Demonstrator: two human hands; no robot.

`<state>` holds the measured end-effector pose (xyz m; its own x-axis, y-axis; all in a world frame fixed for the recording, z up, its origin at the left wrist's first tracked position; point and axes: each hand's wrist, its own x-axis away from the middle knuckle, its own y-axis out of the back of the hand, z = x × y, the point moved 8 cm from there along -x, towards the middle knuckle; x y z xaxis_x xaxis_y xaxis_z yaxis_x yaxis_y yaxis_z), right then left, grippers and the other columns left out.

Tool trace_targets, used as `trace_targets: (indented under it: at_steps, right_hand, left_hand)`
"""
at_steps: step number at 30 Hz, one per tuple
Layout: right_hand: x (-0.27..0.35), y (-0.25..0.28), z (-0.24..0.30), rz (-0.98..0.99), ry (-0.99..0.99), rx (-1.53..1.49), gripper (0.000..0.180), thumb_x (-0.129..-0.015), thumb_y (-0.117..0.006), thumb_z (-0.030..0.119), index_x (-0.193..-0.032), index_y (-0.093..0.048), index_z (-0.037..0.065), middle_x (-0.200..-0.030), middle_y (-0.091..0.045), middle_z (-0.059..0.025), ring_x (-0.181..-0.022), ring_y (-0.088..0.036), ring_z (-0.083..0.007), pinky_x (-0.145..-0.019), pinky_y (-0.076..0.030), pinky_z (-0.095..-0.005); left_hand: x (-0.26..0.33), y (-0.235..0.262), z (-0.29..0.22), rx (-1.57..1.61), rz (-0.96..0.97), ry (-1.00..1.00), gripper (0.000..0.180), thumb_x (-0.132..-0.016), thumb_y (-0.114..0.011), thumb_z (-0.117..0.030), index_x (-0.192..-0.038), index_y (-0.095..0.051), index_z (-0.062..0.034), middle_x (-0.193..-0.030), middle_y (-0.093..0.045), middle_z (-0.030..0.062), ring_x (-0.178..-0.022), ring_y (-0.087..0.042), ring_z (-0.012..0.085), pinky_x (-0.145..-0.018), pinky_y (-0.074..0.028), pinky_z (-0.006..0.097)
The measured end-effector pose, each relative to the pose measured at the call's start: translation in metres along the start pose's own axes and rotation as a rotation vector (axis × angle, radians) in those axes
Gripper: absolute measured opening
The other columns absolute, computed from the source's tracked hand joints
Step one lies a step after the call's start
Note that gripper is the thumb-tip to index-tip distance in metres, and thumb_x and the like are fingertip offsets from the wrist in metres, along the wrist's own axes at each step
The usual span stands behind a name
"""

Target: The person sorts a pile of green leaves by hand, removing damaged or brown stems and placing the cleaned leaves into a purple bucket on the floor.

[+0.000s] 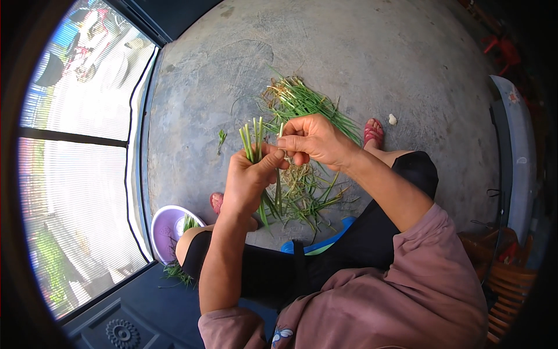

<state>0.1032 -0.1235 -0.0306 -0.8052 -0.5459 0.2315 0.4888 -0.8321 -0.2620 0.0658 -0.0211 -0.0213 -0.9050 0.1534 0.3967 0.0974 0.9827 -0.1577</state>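
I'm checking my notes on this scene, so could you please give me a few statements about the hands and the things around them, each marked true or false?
1. The left hand holds several stalks. True.
2. The basin is to the right of both hands. False: the basin is to their left.
3. The right hand is beside the left hand. True.
4. The sandals are yellow. False: the sandals are red.
5. A pile of greens lies on the floor. True.

- Stringy green-and-straw trimmings lie on the grey concrete floor.
- From them, long green onion heap lies at twelve o'clock.
- Small whitish lump at two.
- Small green sprig at ten.
- Round purple basin between eight and nine, slender green stalks inside.
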Motion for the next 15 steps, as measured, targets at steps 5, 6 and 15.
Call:
trace_targets:
  at_steps: [5, 6, 15]
  right_hand:
    - [0.002, -0.004, 0.007, 0.054, 0.03, -0.001, 0.014, -0.081, -0.056, 0.011, -0.074, -0.058, 0.0, -0.062, -0.058, -0.0041, -0.048, -0.051, -0.0042, -0.041, -0.039, -0.017]
    - [0.002, -0.004, 0.008, 0.055, 0.031, -0.001, 0.014, -0.081, -0.056, 0.011, -0.074, -0.058, 0.0, -0.062, -0.058, -0.0041, -0.048, -0.051, -0.0042, -0.041, -0.039, -0.017]
    - [0.001, 0.002, 0.012, -0.034, 0.096, 0.155, 0.014, -0.078, -0.055, 0.012, -0.072, -0.056, 0.0, -0.058, -0.057, -0.003, -0.05, -0.051, -0.0051, -0.044, -0.041, -0.0187]
  left_hand:
    - [0.002, 0.002, -0.001, 0.023, -0.003, 0.038, 0.013, -0.08, -0.059, -0.017, -0.079, -0.057, -0.0043, -0.065, -0.058, 0.003, -0.046, -0.04, 0.0031, -0.041, -0.028, 0.015]
    - [0.003, 0.002, -0.001, 0.028, 0.009, 0.041, 0.013, -0.08, -0.058, -0.018, -0.079, -0.058, -0.0047, -0.065, -0.058, 0.0029, -0.046, -0.041, 0.0032, -0.041, -0.028, 0.015]
    - [0.003, 0.0, 0.003, 0.108, 0.083, 0.095, 0.014, -0.08, -0.058, -0.017, -0.082, -0.057, -0.0028, -0.065, -0.058, 0.0044, -0.044, -0.04, 0.0042, -0.04, -0.03, 0.015]
